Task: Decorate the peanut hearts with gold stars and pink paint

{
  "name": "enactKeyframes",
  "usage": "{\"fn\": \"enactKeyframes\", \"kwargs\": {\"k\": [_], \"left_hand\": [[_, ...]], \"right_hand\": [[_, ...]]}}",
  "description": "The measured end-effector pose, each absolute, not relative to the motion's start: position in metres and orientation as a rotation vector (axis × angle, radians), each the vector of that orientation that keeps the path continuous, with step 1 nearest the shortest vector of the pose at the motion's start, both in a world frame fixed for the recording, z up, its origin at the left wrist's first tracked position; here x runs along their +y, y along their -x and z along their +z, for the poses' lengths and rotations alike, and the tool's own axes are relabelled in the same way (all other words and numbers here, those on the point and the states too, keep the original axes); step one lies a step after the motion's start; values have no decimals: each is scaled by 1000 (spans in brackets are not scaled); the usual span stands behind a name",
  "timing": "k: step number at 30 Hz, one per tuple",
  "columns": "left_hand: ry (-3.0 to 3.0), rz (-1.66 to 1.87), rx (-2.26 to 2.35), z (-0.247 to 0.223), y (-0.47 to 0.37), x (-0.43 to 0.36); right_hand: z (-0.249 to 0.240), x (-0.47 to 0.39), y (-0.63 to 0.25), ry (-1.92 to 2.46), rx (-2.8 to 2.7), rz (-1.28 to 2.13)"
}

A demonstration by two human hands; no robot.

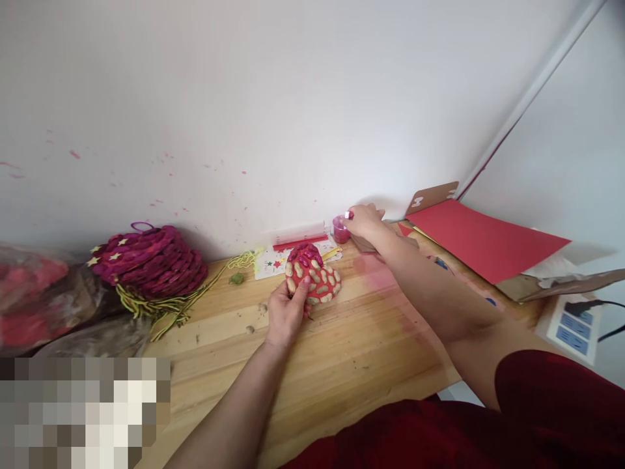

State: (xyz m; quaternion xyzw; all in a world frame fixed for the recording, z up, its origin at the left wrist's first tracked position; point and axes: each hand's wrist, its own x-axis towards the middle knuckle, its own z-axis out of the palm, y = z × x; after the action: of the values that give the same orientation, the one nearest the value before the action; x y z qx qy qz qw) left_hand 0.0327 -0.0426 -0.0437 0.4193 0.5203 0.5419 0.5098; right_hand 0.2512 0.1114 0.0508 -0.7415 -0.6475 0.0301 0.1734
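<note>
A round red piece point(322, 281) covered with peanut shells, some at its top coated in magenta, is held by its lower left edge in my left hand point(288, 311), thumb on its face. My right hand point(364, 220) reaches toward the wall, at a small clear cup of pink paint point(340, 229). A small white-and-pink thing shows at its fingertips, too small to name. Behind the red piece lies a white sheet with coloured stars point(266, 262).
A stack of magenta braided pieces point(156, 264) with yellow-green yarn stands at the left, beside plastic bags point(63, 299). Red card point(481, 238) and brown cardboard point(432, 197) lie at the right. A green yarn bit point(236, 279) rests near the wall.
</note>
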Motion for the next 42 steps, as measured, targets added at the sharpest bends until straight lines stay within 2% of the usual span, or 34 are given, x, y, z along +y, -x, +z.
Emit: {"fn": "enactKeyframes", "kwargs": {"k": [6, 9, 13, 23, 30, 42], "left_hand": [[-960, 1353, 1179, -36, -36, -45], [-931, 1316, 1166, -33, -38, -48], [-932, 1270, 1185, -29, -40, -51], [-1112, 1320, 1185, -36, -34, -48], [-1274, 1267, 1270, -31, -34, -54], [-1444, 1238, 1369, -32, -33, -57]], "right_hand": [[58, 62, -260, 1884, -1658, 50], [53, 23, -259, 1333, -1412, 388], [40, -15, -244, 1007, -1429, 637], [16, -40, -224, 934, -1645, 55], [12, -37, -227, 902, -1783, -60], [9, -36, -227, 899, -1840, -66]]}}
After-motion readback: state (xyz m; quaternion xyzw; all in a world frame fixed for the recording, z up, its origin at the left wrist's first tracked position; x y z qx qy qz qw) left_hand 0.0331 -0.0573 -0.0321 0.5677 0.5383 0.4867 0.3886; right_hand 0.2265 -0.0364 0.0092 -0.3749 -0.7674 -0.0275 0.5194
